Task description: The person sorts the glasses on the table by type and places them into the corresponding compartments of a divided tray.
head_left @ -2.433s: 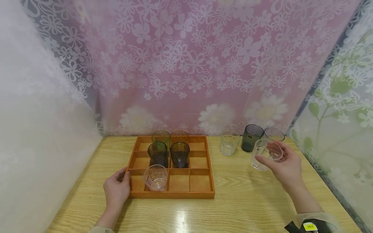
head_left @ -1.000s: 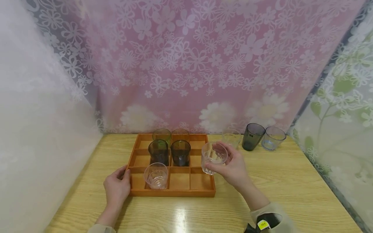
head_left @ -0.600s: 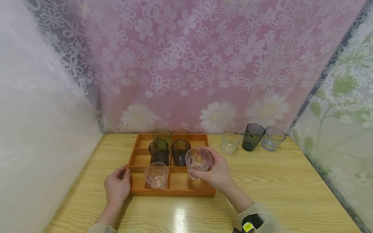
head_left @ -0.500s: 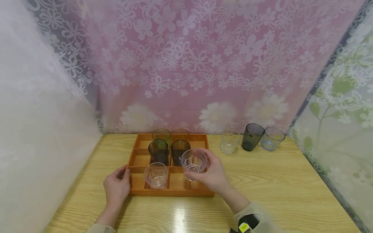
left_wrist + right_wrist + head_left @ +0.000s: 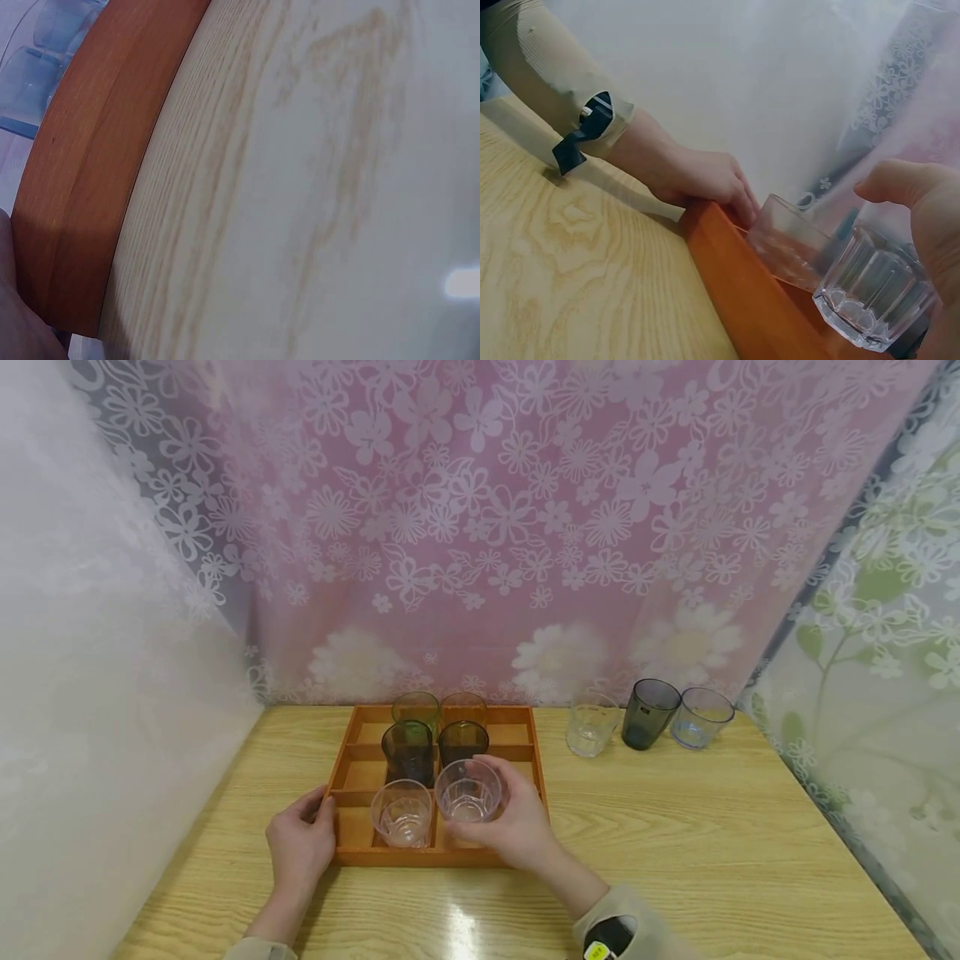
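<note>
My right hand [image 5: 517, 822] grips a clear faceted glass [image 5: 467, 806] by its sides, upright over the front row of a wooden divided tray [image 5: 405, 857]. In the right wrist view, this drinking glass [image 5: 870, 292] shows its thick base close over the tray wall [image 5: 731, 277]. Just left of it, another clear glass [image 5: 401, 818] stands in the front row. My left hand [image 5: 300, 835] holds the tray's left side near the front corner. Behind are two dark glasses, one [image 5: 407, 756] left of the other [image 5: 462, 743], then a green glass [image 5: 415, 706] and an amber glass [image 5: 465, 706].
Right of the tray, a clear glass [image 5: 591, 731], a tall dark grey glass [image 5: 650, 718] and a bluish glass [image 5: 701, 722] stand on the wooden table [image 5: 675, 843]. A pink floral curtain [image 5: 480, 527] hangs behind, with pale sheets at both sides.
My right hand has carried the clear faceted glass leftward from the right of the table to over the tray's front row. The left hand has stayed at the tray's side.
</note>
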`<state>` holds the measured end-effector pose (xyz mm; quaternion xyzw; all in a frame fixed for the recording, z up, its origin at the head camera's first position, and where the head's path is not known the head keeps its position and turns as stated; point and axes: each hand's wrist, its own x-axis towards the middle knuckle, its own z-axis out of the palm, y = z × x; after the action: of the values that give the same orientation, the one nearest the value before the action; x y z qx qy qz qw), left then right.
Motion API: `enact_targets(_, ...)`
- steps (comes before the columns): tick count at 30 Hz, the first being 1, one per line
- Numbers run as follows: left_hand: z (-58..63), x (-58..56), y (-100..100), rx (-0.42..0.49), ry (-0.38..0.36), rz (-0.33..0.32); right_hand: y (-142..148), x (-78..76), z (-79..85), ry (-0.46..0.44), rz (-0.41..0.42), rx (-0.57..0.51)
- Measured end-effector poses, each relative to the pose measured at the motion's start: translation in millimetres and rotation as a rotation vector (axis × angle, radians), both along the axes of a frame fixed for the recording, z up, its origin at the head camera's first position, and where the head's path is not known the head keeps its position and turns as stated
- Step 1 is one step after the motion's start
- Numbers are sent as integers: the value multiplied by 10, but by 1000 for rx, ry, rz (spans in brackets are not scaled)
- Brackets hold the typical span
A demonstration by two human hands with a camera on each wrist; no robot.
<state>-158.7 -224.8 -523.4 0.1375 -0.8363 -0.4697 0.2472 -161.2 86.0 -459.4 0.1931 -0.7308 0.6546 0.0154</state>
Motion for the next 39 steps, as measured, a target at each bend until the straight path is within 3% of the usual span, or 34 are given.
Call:
enact_targets(14,10,-3,7,-1,8,0,-68,16,-181,-1,-8,71)
enact_targets(26,-24,-13,-11,4,20,2,2,4,-257,36,-13,248)
enact_targets(39,-28,-16,-18,13,20,-3,25,-19,-239,21,-7,318)
